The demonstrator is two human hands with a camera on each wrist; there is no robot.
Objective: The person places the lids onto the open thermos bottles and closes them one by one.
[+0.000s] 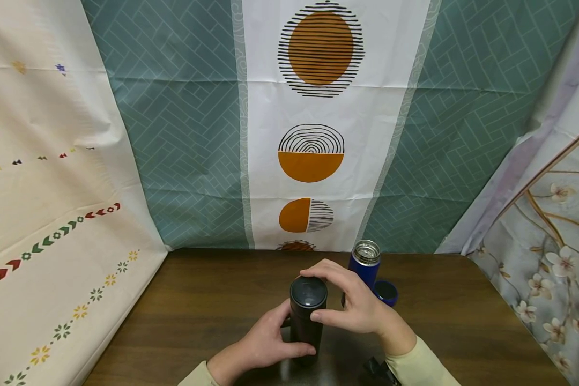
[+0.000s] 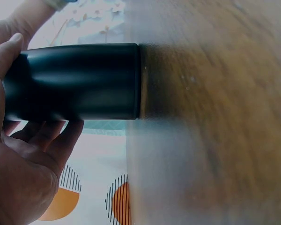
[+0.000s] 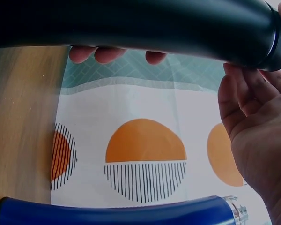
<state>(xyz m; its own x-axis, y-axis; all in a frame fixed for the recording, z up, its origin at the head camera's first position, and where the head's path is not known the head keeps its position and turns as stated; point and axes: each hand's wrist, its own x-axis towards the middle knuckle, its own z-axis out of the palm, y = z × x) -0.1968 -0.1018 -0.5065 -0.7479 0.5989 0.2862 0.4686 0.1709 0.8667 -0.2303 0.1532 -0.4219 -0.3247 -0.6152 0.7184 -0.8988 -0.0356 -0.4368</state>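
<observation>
A black thermos bottle (image 1: 306,331) stands upright at the front middle of the table, its base right at the wood in the left wrist view. My left hand (image 1: 265,340) grips the lower body, thumb on the near side and fingers around the far side. Up top, my right hand (image 1: 354,300) holds the black lid (image 1: 309,292) between thumb and fingers. The lid sits on the bottle, with a thin seam below it in the right wrist view. Behind the right hand is a blue thermos bottle (image 1: 364,269), upright with its steel mouth uncovered.
A blue lid (image 1: 386,292) lies beside the blue bottle on the brown wooden table (image 1: 212,300). Patterned cloths hang behind and on both sides, the green and white one (image 1: 193,161) at the table's back edge. Something small and black (image 1: 380,371) shows by the right wrist.
</observation>
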